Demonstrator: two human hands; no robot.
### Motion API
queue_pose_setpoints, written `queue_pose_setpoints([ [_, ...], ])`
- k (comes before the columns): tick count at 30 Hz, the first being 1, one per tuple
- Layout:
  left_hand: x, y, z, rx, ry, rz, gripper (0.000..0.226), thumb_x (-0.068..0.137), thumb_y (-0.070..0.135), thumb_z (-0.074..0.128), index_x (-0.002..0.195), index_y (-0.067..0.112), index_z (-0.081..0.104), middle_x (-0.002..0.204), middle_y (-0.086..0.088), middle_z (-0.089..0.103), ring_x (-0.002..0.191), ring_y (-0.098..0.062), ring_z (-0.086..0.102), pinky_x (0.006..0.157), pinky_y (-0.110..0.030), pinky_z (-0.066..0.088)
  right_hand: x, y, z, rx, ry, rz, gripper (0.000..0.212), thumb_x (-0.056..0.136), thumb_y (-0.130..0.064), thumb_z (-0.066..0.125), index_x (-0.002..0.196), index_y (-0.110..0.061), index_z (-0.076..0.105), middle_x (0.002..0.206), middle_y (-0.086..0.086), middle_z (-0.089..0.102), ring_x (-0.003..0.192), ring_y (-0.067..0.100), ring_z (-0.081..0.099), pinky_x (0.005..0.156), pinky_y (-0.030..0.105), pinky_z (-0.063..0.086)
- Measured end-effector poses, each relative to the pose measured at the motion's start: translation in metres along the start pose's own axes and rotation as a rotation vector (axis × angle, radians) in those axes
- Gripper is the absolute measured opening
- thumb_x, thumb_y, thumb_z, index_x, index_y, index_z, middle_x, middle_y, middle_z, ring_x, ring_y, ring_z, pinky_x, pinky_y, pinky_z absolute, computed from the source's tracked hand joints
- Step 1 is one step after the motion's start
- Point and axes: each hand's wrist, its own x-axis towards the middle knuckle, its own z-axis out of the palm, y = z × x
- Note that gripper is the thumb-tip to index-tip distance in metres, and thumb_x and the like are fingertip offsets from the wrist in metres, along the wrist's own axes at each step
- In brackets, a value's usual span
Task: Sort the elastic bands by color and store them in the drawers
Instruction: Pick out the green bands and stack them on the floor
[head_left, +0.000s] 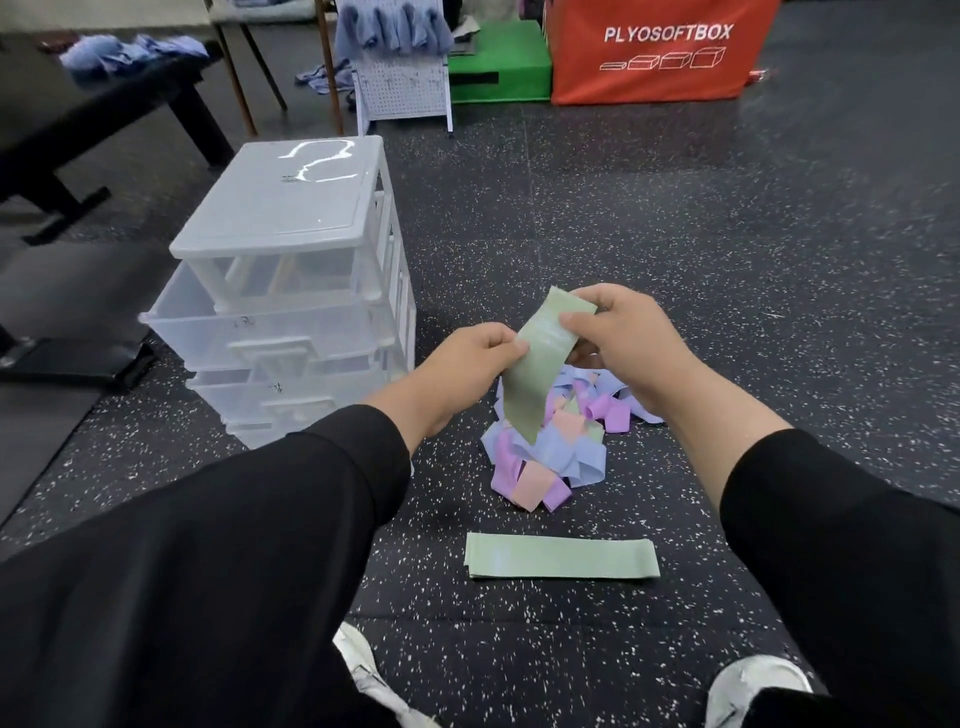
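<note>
A pale green elastic band (537, 364) hangs in the air above the floor, held by both hands. My left hand (467, 364) pinches its left edge and my right hand (618, 332) pinches its upper end. Beneath it lies a jumbled pile of bands (550, 447) in purple, lilac-blue, pink and green. Nearer to me a flat green band (563, 557) lies on the floor, with another seemingly under it. The white plastic drawer unit (291, 291) stands to the left with its clear drawers pulled out stepwise.
Speckled black rubber floor all round. A black bench (78, 119) is at the far left. A white pegboard stand (402, 78), a green block (498, 67) and an orange plyo box (660, 49) stand at the back. My shoes (753, 686) are at the bottom edge.
</note>
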Motion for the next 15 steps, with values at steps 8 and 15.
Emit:
queue_pose_setpoints([
  [8,-0.006,-0.048,0.008,0.121,-0.259,-0.232,0.030,0.082,0.015,0.079,0.112,0.014,0.072,0.111,-0.008,0.076,0.097,-0.017,0.068,0.089,-0.029,0.048,-0.007,0.044,-0.022,-0.048,0.096,0.130,0.013,0.093,-0.009,0.059,0.089,-0.004,0.070,0.092,0.012,0.071,0.074,0.018,0.066,0.069,0.033,0.062],
  [15,-0.020,-0.083,0.011,0.212,-0.370,-0.447,0.009,0.091,0.015,0.067,0.084,0.012,0.072,0.074,-0.001,0.068,0.083,-0.024,0.063,0.075,-0.034,0.048,-0.015,0.095,-0.048,0.169,0.195,0.292,0.016,0.094,0.000,0.053,0.101,-0.001,0.067,0.099,0.020,0.070,0.074,0.025,0.070,0.070,0.037,0.064],
])
